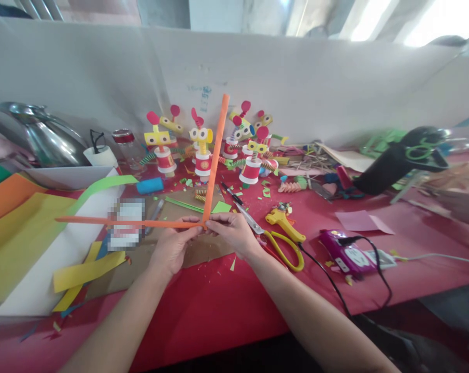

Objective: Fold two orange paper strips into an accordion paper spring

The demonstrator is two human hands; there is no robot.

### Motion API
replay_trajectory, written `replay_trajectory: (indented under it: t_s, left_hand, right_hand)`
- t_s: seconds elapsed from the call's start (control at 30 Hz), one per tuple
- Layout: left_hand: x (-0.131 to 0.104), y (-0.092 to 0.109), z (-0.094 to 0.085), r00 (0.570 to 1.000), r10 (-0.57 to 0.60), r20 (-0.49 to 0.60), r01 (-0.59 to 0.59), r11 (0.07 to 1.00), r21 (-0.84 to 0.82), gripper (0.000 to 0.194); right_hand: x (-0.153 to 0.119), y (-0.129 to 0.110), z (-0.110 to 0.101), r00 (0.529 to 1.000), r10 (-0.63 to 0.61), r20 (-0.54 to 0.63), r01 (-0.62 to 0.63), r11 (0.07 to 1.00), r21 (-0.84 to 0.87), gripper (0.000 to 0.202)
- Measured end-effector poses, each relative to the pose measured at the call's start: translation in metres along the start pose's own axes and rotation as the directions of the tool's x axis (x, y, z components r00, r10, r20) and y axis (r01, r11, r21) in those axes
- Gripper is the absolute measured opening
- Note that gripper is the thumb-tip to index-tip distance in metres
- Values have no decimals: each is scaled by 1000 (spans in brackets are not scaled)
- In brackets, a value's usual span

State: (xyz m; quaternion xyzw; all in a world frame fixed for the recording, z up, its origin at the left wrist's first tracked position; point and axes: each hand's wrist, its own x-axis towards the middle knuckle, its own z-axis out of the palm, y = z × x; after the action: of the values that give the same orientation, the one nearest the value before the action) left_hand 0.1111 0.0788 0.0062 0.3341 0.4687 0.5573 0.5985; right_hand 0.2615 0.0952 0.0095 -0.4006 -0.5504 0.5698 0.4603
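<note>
Two long orange paper strips [217, 150] meet at a right angle between my hands, one pointing up and away, the other out to the left. My left hand [175, 242] pinches them near the joined corner from the left. From the right, the fingertips of my right hand [234, 233] pinch the same corner. Both hands are above a brown cardboard sheet [214, 251]. Under the strips lie a green paper piece [221, 207] and a small coiled paper spring [200, 194]. Yellow-handled scissors [284, 251] rest just right of my right hand.
Several paper-cup figures [250, 168] stand along the back. To the right are a yellow glue gun [284, 223] and a purple power strip [349, 254] with cables. A white box [63, 254] of coloured paper sits left, with a metal jug [43, 134] behind it.
</note>
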Motion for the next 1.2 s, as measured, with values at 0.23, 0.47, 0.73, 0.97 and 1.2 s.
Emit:
replay_trajectory:
  t_s: [0.23, 0.47, 0.73, 0.97, 1.2]
  left_hand:
    - [-1, -2, -1, 1000, 19, -10, -19, 999, 27, 45]
    - [-3, -8, 3, 998, 47, -35, -48, 999, -16, 43]
    - [4, -7, -4, 996, 41, 83, -41, 999, -7, 27]
    - [4, -7, -4, 999, -18, 46, 20, 999, -39, 29]
    - [7, -11, -7, 994, -51, 97, 54, 998, -35, 28]
  right_hand:
    - [-1, 5, 3, 998, 17, -54, -20, 999, -42, 17]
    - [-1, 11, 6, 994, 4, -113, -14, 996, -87, 13]
    - [3, 5, 0, 994, 47, -98, -52, 997, -51, 13]
    - [4, 9, 0, 996, 49, -67, -52, 998, -34, 11]
    - [5, 16, 0, 999, 4, -43, -10, 991, -136, 15]
